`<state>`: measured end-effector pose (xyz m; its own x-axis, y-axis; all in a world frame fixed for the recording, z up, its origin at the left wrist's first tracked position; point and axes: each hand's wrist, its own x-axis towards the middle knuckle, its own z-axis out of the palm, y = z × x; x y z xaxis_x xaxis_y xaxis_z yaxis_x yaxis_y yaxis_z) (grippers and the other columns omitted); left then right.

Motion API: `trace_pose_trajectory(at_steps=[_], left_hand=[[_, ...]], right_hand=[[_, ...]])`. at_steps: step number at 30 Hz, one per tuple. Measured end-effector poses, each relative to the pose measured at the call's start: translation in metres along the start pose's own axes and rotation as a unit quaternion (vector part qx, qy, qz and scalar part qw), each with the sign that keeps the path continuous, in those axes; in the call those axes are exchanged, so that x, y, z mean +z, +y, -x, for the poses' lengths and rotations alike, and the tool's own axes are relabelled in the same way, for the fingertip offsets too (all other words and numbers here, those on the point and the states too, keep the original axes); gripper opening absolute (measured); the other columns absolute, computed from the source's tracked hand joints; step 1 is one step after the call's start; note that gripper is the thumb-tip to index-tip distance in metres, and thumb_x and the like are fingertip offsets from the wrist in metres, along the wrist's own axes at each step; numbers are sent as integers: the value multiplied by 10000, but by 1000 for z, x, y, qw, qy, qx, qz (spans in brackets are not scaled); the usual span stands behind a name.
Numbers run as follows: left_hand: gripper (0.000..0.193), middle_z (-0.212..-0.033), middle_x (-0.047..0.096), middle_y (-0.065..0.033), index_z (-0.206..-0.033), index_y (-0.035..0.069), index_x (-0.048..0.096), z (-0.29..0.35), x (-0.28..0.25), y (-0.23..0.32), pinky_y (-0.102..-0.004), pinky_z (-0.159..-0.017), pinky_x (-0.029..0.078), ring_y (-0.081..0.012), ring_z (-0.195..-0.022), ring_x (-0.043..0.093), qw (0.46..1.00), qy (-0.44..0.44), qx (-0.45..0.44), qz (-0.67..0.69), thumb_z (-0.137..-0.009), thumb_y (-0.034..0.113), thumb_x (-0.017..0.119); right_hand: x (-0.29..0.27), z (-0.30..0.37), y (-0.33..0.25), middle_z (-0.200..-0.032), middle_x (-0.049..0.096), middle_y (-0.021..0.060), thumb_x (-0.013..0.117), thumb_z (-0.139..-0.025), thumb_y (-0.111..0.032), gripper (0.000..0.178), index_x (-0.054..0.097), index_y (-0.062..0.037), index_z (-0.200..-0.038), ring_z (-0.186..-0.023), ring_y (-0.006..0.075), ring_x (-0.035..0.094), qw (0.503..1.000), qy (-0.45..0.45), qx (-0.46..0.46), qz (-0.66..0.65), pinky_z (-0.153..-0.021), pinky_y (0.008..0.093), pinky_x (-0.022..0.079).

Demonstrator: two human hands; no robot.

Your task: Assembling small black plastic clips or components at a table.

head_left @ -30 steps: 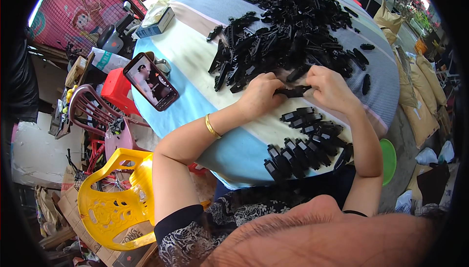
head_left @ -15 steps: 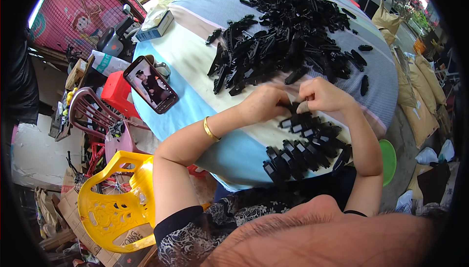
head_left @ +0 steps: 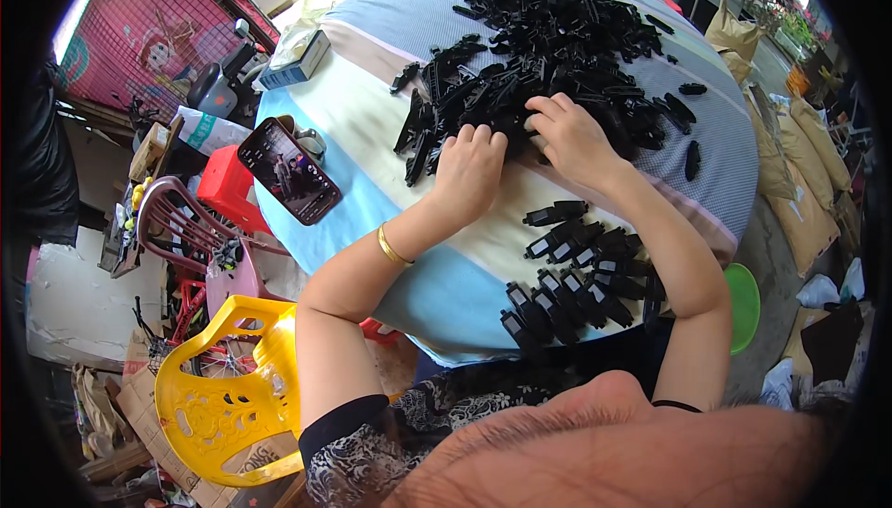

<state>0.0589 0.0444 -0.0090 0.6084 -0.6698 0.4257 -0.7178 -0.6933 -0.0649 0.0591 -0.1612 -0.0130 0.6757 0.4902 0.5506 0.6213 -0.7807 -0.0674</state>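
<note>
A large heap of small black plastic parts (head_left: 571, 39) covers the far middle of the cloth-covered table (head_left: 395, 141). At the heap's near edge is my left hand (head_left: 471, 173), back up, fingers slightly bent over the pieces and its thumb hidden. My right hand (head_left: 578, 144) reaches into the heap beside it, fingers bent and apart among the parts. No piece shows clearly gripped in either hand. Closer to me, several black clip-like pieces (head_left: 567, 299) with pale grey patches lie in rough rows between my forearms. One more such piece (head_left: 556, 213) lies at the top of these rows.
A phone (head_left: 289, 171) with a lit screen leans on a cup at the table's left edge, with a tissue box (head_left: 295, 60) beyond. A yellow plastic chair (head_left: 228, 396) and a red stool (head_left: 228, 187) stand left. On the right are a green basin (head_left: 741, 308) and brown sacks (head_left: 799, 220).
Both hands have moved away from me, from above the rows to the heap, and come apart. A black piece now lies at the top of the rows where they were working.
</note>
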Motion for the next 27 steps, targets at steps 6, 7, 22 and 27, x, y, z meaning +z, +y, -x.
trace_pose_trajectory(at_steps=[6, 7, 22, 27], left_hand=[[232, -816, 543, -88, -883, 75, 494, 1, 4, 1, -364, -698, 439, -250, -796, 555, 996, 24, 37, 71, -695, 88, 628], [251, -809, 568, -102, -918, 53, 536, 0, -4, 5, -378, -710, 451, -274, -784, 567, 990, 29, 54, 126, -707, 123, 651], [202, -818, 613, -163, -819, 13, 630, 0, -11, -5, -397, -708, 493, -327, -788, 604, 951, -115, -27, 285, -695, 162, 686], [393, -778, 622, -205, -1058, 15, 502, 5, -21, 21, -444, -670, 494, -371, -763, 618, 949, -125, -57, 285, -727, 178, 637]], right_hand=[[-19, 5, 0, -1052, 581, 96, 613, -646, -9, 130, 609, -9, -776, -960, 285, 529, 999, 51, 1, 8, -809, 381, 467], [-22, 8, -1, -1005, 584, 96, 614, -660, 28, 116, 614, -3, -772, -891, 241, 555, 996, 80, 37, -26, -759, 334, 475], [-38, 23, -26, -900, 623, 116, 630, -652, -59, 292, 654, -26, -941, -814, 284, 601, 977, -105, 107, -151, -709, 350, 492], [-54, 24, -21, -764, 631, 119, 629, -613, -66, 247, 670, -9, -850, -703, 273, 606, 945, -225, 143, -188, -653, 345, 489]])
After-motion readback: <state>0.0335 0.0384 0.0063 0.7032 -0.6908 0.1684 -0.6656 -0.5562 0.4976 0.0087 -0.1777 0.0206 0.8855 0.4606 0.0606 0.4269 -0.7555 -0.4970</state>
